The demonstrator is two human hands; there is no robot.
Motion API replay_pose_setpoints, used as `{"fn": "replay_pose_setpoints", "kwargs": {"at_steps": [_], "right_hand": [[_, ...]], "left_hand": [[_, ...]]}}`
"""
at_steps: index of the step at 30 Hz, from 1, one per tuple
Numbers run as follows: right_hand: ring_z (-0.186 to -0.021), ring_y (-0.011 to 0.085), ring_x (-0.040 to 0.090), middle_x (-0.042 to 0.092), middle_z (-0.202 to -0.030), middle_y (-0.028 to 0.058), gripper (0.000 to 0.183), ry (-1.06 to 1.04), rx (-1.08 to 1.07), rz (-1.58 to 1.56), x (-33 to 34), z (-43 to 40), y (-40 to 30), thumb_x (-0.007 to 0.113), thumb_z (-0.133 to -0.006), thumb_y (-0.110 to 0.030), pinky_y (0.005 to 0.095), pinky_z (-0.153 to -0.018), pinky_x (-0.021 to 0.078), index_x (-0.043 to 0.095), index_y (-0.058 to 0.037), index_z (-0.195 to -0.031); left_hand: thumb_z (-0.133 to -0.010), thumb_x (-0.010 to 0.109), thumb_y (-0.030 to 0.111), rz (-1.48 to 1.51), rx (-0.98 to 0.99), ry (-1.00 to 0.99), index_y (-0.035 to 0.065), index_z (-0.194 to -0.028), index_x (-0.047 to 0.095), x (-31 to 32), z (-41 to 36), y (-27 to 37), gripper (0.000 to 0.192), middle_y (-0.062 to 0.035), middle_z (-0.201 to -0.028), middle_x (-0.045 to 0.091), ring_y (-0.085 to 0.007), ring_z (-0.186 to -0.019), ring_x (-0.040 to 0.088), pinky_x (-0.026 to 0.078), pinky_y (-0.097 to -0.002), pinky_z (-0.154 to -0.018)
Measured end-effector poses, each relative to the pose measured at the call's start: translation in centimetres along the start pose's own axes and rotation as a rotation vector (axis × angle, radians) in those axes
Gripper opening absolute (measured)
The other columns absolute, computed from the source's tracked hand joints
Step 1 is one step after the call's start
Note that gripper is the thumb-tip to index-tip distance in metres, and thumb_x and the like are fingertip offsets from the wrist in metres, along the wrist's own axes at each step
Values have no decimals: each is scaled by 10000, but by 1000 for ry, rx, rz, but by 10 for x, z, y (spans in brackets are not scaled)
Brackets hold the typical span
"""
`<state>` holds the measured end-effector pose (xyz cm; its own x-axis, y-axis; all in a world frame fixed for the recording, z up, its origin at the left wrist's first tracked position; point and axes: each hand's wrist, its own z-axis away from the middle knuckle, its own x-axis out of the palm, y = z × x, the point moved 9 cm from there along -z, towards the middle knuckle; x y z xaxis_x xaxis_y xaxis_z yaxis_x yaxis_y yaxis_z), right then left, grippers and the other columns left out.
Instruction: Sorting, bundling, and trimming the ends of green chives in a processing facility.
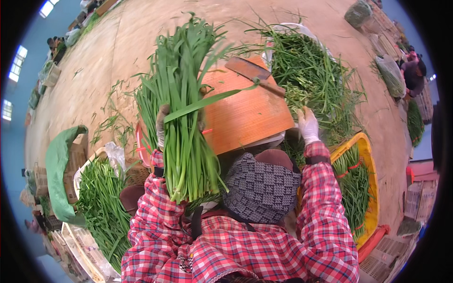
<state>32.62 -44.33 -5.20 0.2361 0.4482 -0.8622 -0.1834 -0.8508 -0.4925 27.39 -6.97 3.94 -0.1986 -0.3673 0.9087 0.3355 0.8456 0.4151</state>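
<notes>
My left hand (pixel 161 123), in a soiled grey glove, grips a thick bunch of long flat green leaves (pixel 187 106), apparently garlic chives. Their pale cut ends point toward my body, and one leaf sticks out sideways over the orange wooden board (pixel 247 113). Much of that hand is hidden behind the leaves. A cleaver (pixel 253 72) with a worn blade lies across the board's far right corner. My right hand (pixel 308 125), in a white glove, is at the near edge of a heap of leaf trimmings (pixel 304 67); whether its fingers pinch any is unclear.
A white plastic bag (pixel 300 28) lies under the trimmings. On my right, a yellow crate (pixel 373 191) contains chive bundles tied with red bands. Loose chives (pixel 102 201) fill a lined basket at left, beside a green sack (pixel 58 177). Scraps (pixel 113 123) litter the floor. Other people work farther off.
</notes>
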Motion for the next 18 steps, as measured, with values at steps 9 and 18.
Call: {"fn": "replay_pose_setpoints", "kwargs": {"at_steps": [9, 18], "right_hand": [[-902, 281, 635, 673, -937, 197, 397, -359, 247, -310, 105, 19, 97, 641, -827, -335, 337, -825, 464, 652, 4, -1034], [-888, 324, 612, 633, -950, 162, 269, -759, -1108, -360, 108, 145, -231, 555, -782, -70, 404, -822, 494, 645, -79, -1036]], "left_hand": [[-853, 521, 509, 59, 138, 65, -60, -1259, 430, -7, 59, 39, 705, -180, -962, 625, -271, -770, 620, 539, -362, -644], [-850, 539, 510, -30, 224, 95, -54, -1304, 383, -23, 131, 62, 741, -166, -977, 618, -276, -799, 620, 544, -363, -661]]}}
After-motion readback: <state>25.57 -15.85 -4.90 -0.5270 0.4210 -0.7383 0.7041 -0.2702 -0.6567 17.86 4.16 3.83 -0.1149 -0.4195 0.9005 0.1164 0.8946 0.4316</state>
